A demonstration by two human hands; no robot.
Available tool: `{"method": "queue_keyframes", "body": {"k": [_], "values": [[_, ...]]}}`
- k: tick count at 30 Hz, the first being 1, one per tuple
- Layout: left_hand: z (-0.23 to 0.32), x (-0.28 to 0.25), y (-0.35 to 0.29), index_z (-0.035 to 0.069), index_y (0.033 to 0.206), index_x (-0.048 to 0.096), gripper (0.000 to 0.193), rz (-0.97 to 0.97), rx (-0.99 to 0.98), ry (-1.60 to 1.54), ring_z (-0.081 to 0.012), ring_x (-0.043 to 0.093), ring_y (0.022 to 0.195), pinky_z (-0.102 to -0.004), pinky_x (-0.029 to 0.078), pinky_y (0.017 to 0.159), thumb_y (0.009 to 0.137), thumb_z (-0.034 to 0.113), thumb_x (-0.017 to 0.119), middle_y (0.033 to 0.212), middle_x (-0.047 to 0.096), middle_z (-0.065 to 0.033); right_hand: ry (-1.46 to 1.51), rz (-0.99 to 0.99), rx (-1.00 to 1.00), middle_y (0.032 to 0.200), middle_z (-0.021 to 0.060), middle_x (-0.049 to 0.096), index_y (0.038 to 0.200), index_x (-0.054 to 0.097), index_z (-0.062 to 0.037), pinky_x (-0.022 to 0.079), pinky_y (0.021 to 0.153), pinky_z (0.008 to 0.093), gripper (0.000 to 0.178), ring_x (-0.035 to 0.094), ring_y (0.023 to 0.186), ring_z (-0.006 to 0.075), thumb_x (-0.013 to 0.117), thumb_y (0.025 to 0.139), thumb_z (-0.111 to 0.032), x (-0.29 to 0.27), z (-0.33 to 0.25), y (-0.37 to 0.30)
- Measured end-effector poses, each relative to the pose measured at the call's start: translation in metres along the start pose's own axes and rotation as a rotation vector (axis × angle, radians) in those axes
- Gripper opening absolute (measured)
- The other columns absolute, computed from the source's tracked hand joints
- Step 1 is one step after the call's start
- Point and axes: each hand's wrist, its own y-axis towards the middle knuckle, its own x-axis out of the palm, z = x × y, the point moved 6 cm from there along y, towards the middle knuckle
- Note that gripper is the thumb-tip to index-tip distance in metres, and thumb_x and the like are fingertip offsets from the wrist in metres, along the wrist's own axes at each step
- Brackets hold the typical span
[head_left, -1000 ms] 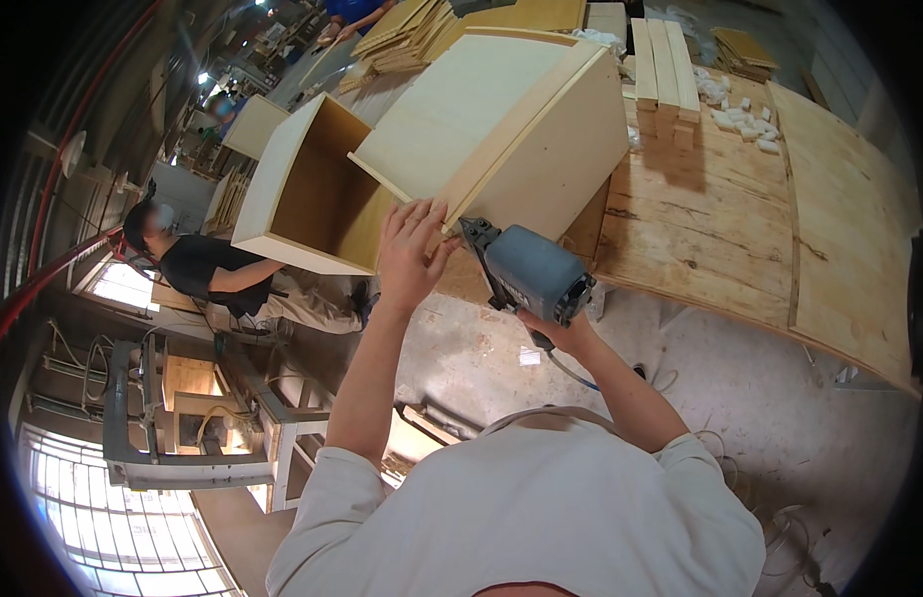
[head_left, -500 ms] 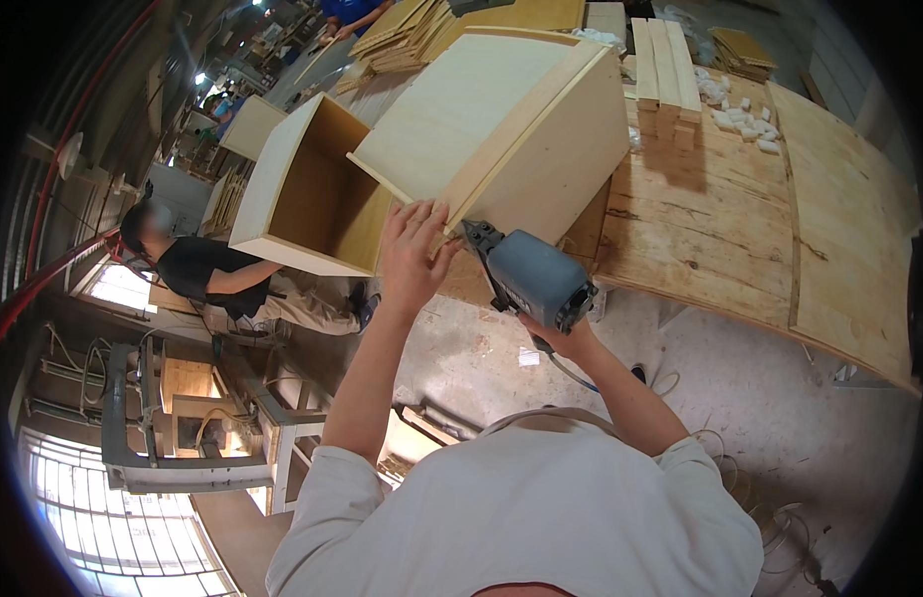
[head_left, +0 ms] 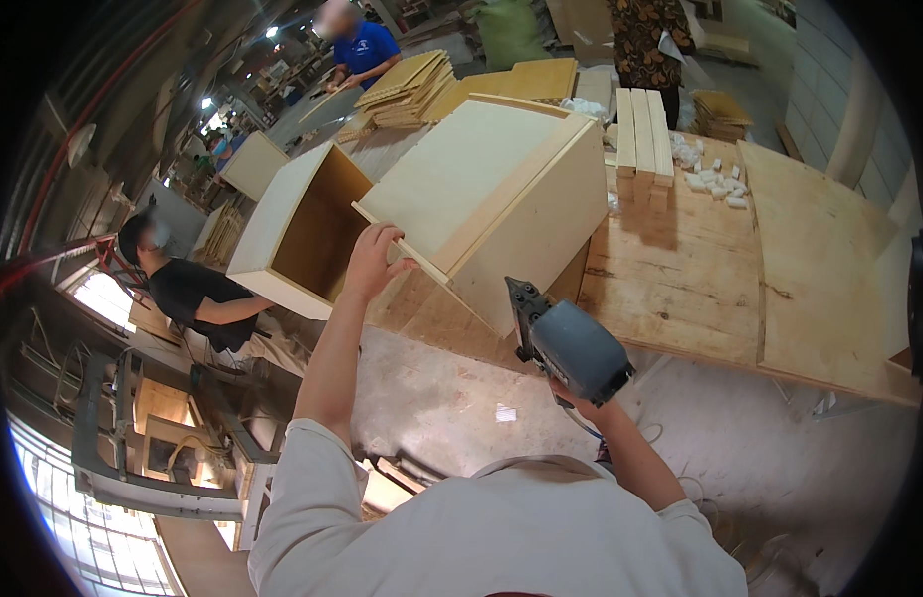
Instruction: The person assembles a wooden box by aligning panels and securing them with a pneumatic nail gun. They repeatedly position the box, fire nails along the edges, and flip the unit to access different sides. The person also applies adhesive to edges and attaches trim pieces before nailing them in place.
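A pale wooden box [head_left: 526, 234] lies tilted on the workbench, with a strip of wood along its upper edge. My left hand [head_left: 372, 261] grips its near left edge, fingers bent over the top and thumb lower down. In my right hand [head_left: 579, 398] is a grey-blue nail gun [head_left: 579, 348], held by its handle, which my fingers mostly hide. Its black nose points up and left in front of the box's near panel; whether it touches cannot be made out. To the left of my left hand is a second, open-fronted wooden box [head_left: 300, 234].
Stacked wood strips [head_left: 643, 139] and small white blocks [head_left: 717, 184] lie on the plywood workbench [head_left: 680, 279]. A person in black [head_left: 198, 298] touches the open box. Another in blue [head_left: 367, 55] stands beyond stacked panels [head_left: 411, 90]. A patterned garment [head_left: 645, 45] shows at the back.
The nail gun has come away from the box's corner, moving right and down in the view. My left hand has shifted left along the edge. The view has tilted up, showing more people behind.
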Motion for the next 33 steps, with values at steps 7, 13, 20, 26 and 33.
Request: {"method": "queue_keyframes", "body": {"k": [7, 13, 20, 26, 33], "values": [[0.053, 0.006, -0.032, 0.012, 0.092, 0.059, 0.052, 0.197, -0.088, 0.069, -0.0235, 0.053, 0.093, -0.0383, 0.033, 0.085, 0.061, 0.048, 0.078, 0.091, 0.057, -0.0018, -0.475, 0.367, -0.236, 0.102, 0.0085, 0.063, 0.109, 0.061, -0.0063, 0.047, 0.082, 0.0341, 0.033, 0.059, 0.093, 0.0223, 0.072, 0.078, -0.012, -0.042, -0.036, -0.037], [0.142, 0.02, -0.029, 0.012, 0.091, 0.059, 0.051, 0.449, -0.246, 0.049, -0.0242, 0.048, 0.092, -0.0407, 0.03, 0.086, 0.061, 0.048, 0.08, 0.089, 0.053, -0.0028, -0.647, 0.339, -0.246, 0.111, 0.0105, 0.061, 0.115, 0.06, -0.0097, 0.046, 0.089, 0.0406, 0.038, 0.057, 0.103, 0.0302, 0.065, 0.077, -0.015, -0.051, -0.047, -0.048], [0.156, 0.043, -0.026, 0.012, 0.098, 0.06, 0.044, 0.575, -0.117, -0.01, -0.0265, 0.043, 0.098, -0.0411, 0.029, 0.089, 0.068, 0.036, 0.081, 0.098, 0.051, -0.0051, -0.335, 0.412, -0.203, 0.101, 0.0123, 0.065, 0.109, 0.062, -0.0036, 0.05, 0.077, 0.0312, 0.031, 0.064, 0.088, 0.0231, 0.067, 0.079, -0.01, -0.033, -0.031, -0.031], [0.153, 0.046, -0.027, 0.013, 0.101, 0.06, 0.041, 0.572, -0.099, -0.066, -0.027, 0.043, 0.099, -0.0415, 0.029, 0.091, 0.07, 0.029, 0.081, 0.099, 0.051, -0.0056, -0.379, 0.507, -0.338, 0.084, 0.0095, 0.067, 0.093, 0.066, -0.005, 0.05, 0.066, 0.0309, 0.019, 0.065, 0.074, 0.0224, 0.069, 0.075, -0.008, -0.024, -0.027, -0.015], [0.151, 0.043, -0.029, 0.012, 0.101, 0.061, 0.04, 0.567, -0.09, -0.089, -0.0273, 0.043, 0.099, -0.0418, 0.029, 0.091, 0.071, 0.028, 0.081, 0.099, 0.051, -0.006, -0.407, 0.547, -0.404, 0.077, 0.0101, 0.068, 0.087, 0.066, -0.0053, 0.05, 0.06, 0.0303, 0.014, 0.066, 0.066, 0.0243, 0.07, 0.074, -0.01, -0.023, -0.034, -0.009]]}}
